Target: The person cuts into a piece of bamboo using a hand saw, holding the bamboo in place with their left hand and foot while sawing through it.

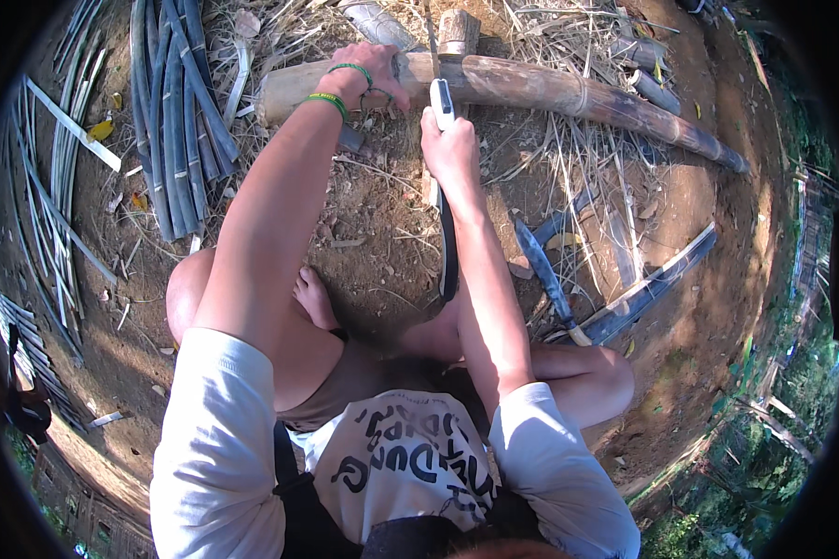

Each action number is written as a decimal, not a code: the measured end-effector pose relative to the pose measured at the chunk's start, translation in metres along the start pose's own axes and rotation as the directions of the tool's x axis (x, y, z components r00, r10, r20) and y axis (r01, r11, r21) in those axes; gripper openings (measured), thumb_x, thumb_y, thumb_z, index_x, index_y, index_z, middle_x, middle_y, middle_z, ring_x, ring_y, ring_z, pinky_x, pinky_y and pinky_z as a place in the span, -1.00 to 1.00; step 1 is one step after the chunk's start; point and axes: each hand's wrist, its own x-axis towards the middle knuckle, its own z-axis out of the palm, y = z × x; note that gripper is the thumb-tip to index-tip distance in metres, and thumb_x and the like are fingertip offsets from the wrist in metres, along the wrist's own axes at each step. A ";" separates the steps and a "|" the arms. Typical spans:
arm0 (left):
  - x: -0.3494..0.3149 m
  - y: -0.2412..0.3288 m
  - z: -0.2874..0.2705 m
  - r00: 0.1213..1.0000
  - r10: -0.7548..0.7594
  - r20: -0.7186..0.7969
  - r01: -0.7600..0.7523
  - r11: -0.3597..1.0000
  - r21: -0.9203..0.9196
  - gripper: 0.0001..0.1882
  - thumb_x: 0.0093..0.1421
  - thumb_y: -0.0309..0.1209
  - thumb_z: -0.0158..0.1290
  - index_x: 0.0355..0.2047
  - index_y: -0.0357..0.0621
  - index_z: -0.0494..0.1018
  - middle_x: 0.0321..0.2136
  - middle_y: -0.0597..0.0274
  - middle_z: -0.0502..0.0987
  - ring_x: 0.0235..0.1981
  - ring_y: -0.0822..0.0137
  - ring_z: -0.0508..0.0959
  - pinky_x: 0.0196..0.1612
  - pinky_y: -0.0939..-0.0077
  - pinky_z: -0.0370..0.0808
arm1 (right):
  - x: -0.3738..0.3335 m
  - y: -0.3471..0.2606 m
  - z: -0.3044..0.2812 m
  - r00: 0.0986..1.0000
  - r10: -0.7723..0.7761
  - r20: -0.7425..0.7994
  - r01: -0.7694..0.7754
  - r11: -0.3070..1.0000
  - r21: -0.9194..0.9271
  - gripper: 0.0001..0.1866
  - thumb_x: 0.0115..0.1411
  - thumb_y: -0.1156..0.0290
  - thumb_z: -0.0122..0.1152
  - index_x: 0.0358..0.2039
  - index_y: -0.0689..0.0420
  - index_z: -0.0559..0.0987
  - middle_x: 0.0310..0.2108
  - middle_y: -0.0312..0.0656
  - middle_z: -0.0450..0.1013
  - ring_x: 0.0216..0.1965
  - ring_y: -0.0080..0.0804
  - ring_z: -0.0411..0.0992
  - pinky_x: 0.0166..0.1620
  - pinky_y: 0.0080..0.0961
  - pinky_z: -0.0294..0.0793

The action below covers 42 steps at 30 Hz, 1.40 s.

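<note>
A thick brown bamboo pole (531, 82) lies crosswise in front of me. My left hand (368, 73) grips it from above near its left end, thumb apart from the fingers. My right hand (452, 149) is closed round the handle of a hand saw (442, 101), which is white at the front with a long black curved part behind the fist. Its narrow blade points away from me and crosses the pole just right of my left hand. How deep the blade sits in the pole I cannot tell.
A large knife (541, 265) with a pale handle lies by my right knee, beside split bamboo pieces (657, 289). Bundled dark strips (172, 121) and thin strips (61, 196) lie to the left. A short log stub (459, 33) stands behind the pole, among dry shavings.
</note>
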 end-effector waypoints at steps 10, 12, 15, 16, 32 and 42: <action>-0.002 -0.030 0.002 1.000 0.008 0.010 -0.007 0.999 -0.051 0.05 -0.44 0.18 0.51 0.14 0.06 0.54 -0.07 0.10 0.70 0.03 0.04 0.67 0.12 0.16 0.58 | -0.067 0.012 -0.015 0.992 0.073 0.102 -0.076 0.997 0.022 -0.51 0.43 0.16 0.16 -0.44 0.38 0.63 -0.66 0.03 0.53 -0.61 -0.08 0.58 -0.52 -0.18 0.47; 0.014 -0.021 0.001 0.999 0.022 0.044 -0.020 0.999 -0.046 0.09 -0.45 0.19 0.51 0.17 0.07 0.52 -0.05 0.10 0.69 0.05 0.04 0.66 0.13 0.17 0.57 | -0.012 0.010 0.010 0.999 -0.035 0.020 0.035 0.999 -0.003 -0.52 0.46 0.17 0.12 -0.42 0.35 0.66 -0.67 -0.02 0.54 -0.64 -0.18 0.56 -0.57 -0.24 0.44; 0.007 -0.036 0.002 0.999 -0.006 0.054 0.009 0.998 -0.065 0.16 -0.47 0.20 0.50 0.25 0.11 0.48 0.01 0.09 0.67 0.08 0.04 0.65 0.16 0.14 0.56 | -0.039 0.000 -0.007 0.972 0.157 0.173 -0.164 0.986 0.027 -0.54 0.42 0.18 0.15 -0.36 0.39 0.66 -0.62 0.07 0.56 -0.58 -0.07 0.61 -0.48 -0.18 0.51; 0.004 -0.042 0.003 0.999 -0.011 0.037 0.013 0.998 -0.057 0.17 -0.47 0.20 0.50 0.26 0.11 0.47 0.01 0.09 0.67 0.08 0.04 0.65 0.17 0.13 0.56 | -0.072 0.012 -0.012 0.952 0.220 0.214 -0.228 0.974 0.014 -0.55 0.40 0.18 0.16 -0.35 0.40 0.65 -0.60 0.11 0.56 -0.55 -0.01 0.62 -0.44 -0.15 0.54; 0.022 -0.066 -0.001 0.991 -0.049 0.127 0.066 0.989 -0.135 -0.07 -0.41 0.10 0.51 0.04 0.00 0.63 -0.08 0.08 0.70 -0.02 0.11 0.69 0.09 0.18 0.59 | -0.121 0.018 -0.019 0.984 0.126 0.126 -0.130 0.991 0.022 -0.54 0.38 0.14 0.16 -0.30 0.39 0.63 -0.56 0.17 0.52 -0.43 -0.04 0.63 -0.32 -0.09 0.52; 0.013 -0.049 -0.011 0.999 -0.009 0.053 0.006 0.998 0.070 0.18 -0.36 0.31 0.47 0.20 -0.15 0.42 0.04 -0.14 0.62 0.08 -0.06 0.64 0.14 0.08 0.56 | 0.013 -0.004 0.024 1.000 -0.006 0.020 0.005 0.999 0.038 -0.46 0.40 0.09 0.17 -0.51 0.35 0.63 -0.67 0.13 0.50 -0.54 0.12 0.59 -0.41 -0.09 0.49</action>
